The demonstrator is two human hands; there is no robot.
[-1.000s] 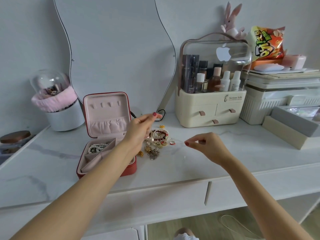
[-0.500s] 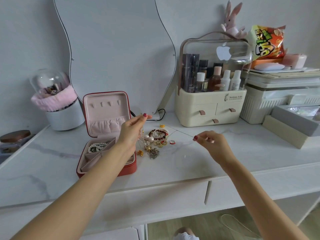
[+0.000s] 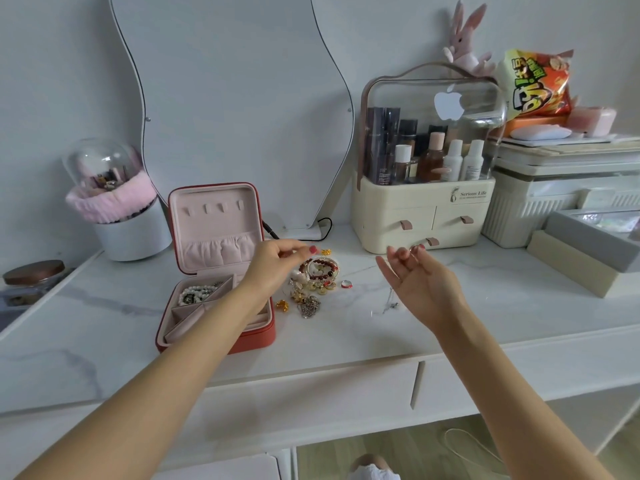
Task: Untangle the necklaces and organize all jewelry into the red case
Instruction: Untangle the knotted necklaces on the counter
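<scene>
Looking closely, the thin chain [image 3: 390, 304] by the right hand [image 3: 420, 289] is hard to see. The red case [image 3: 221, 271] sits open near the table's [image 3: 485, 306] left edge, pearls [image 3: 195, 293] inside. The jewelry pile [image 3: 313, 282] lies beside it. The left hand [image 3: 277, 263] is blurry; I cannot tell what it pinches. The right hand is loose, palm up.

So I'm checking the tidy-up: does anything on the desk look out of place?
Yes. A tangled jewelry heap lies loose on the desk beside the open red case, not in it. A red ring and a thin chain lie apart from it.
</scene>
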